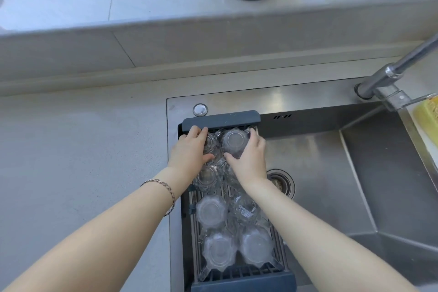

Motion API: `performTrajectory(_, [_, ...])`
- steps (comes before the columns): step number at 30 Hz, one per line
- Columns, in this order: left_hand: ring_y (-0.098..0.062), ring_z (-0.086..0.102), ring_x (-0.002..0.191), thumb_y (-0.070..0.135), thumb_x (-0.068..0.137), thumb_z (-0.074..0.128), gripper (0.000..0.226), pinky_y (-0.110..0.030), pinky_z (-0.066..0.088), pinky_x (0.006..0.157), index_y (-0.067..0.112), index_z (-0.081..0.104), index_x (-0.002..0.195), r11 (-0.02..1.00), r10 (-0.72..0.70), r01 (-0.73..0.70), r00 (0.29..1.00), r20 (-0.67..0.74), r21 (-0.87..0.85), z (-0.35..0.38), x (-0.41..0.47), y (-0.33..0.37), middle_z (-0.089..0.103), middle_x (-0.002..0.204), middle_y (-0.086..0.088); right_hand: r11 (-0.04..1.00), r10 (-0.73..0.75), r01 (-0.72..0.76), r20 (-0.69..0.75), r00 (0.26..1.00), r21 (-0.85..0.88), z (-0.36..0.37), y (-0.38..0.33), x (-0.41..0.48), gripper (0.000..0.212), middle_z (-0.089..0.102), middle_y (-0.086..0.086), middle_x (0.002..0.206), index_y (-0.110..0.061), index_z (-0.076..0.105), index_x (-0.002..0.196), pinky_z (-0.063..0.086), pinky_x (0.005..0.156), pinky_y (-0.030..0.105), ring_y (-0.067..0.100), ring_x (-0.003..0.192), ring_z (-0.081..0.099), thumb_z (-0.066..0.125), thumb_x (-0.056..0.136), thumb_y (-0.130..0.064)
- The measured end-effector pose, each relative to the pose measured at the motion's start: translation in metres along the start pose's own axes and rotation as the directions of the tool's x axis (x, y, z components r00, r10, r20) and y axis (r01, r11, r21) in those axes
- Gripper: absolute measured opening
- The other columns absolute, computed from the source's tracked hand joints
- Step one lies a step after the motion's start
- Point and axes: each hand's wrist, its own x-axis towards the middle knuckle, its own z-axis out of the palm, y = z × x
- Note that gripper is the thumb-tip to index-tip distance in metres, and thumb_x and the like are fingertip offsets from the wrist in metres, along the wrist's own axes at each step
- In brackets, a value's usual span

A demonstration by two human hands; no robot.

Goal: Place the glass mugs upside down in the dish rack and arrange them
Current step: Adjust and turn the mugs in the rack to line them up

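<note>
Clear faceted glass mugs stand upside down in two columns in the dark grey slatted dish rack spanning the steel sink, lower centre of the frame. Farther up, the left hand and right hand, fingers curled, each cup a mug in the far row. Arranging appears nearly finished; next, nudge that pair square.

Both bare forearms reached forward and inward, hands close together but apart. Left hand lay palm down, fingers curled over, thumb pointing right. Right hand was also palm down, fingers extended forward, thumb angled left; a thin bracelet circled the left wrist.
</note>
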Motion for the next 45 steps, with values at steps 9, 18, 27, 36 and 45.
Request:
performTrajectory(9, [-0.025,0.05,0.111,0.04,0.086,0.061,0.077,-0.034,0.048,0.084,0.016,0.021,0.146,1.0,0.006,-0.006,1.0,0.001,0.015,0.0,0.001,-0.001,0.039,0.138,-0.004,0.979,0.121,-0.112,0.039,0.992,-0.171,-0.002,0.001,0.023,0.055,0.065,0.011,0.113,-0.007,0.055,0.112,0.052,0.086,0.037,0.03,0.107,0.059,0.08,0.067,-0.029])
performTrajectory(18, [-0.029,0.041,0.124,0.026,0.085,0.06,0.055,-0.041,0.044,0.099,0.014,0.04,0.135,0.987,0.06,-0.082,0.986,-0.156,-0.136,-0.004,-0.025,0.001,0.038,0.142,-0.008,0.992,0.117,-0.123,0.127,0.985,0.037,-0.019,-0.001,-0.001,0.072,0.047,0.011,0.14,-0.007,0.036,0.137,0.037,0.102,0.032,0.026,0.13,0.043,0.068,0.08,-0.037])
performTrajectory(27, [-0.027,0.046,0.115,0.03,0.083,0.063,0.063,-0.037,0.047,0.091,0.018,0.033,0.137,0.992,-0.049,0.062,0.992,0.118,-0.111,0.017,-0.063,0.017,0.044,0.134,-0.006,0.893,0.12,-0.03,0.174,0.977,-0.449,-0.016,0.019,-0.042,0.085,0.043,0.008,0.135,-0.022,0.023,0.14,0.05,0.08,0.037,0.031,0.109,0.058,0.067,0.074,-0.052])
performTrajectory(36, [-0.031,0.05,0.109,0.029,0.08,0.069,0.051,-0.039,0.047,0.086,0.014,0.045,0.123,0.972,-0.208,0.221,0.968,0.137,-0.085,0.01,-0.057,0.03,0.048,0.123,-0.012,0.936,0.059,0.008,0.177,0.982,-0.353,-0.029,0.011,-0.042,0.08,0.048,0.003,0.133,-0.024,0.032,0.136,0.048,0.087,0.036,0.027,0.114,0.055,0.071,0.069,-0.043])
performTrajectory(45, [-0.026,0.046,0.112,0.035,0.082,0.067,0.07,-0.036,0.047,0.083,0.024,0.031,0.141,0.983,-0.117,0.129,0.989,0.096,-0.131,0.017,-0.064,0.017,0.045,0.13,-0.005,0.537,-0.359,0.658,0.563,0.745,-0.528,-0.085,-0.011,-0.037,0.075,0.048,-0.001,0.132,-0.03,0.039,0.136,0.026,0.106,0.034,0.024,0.116,0.047,0.067,0.068,-0.015])
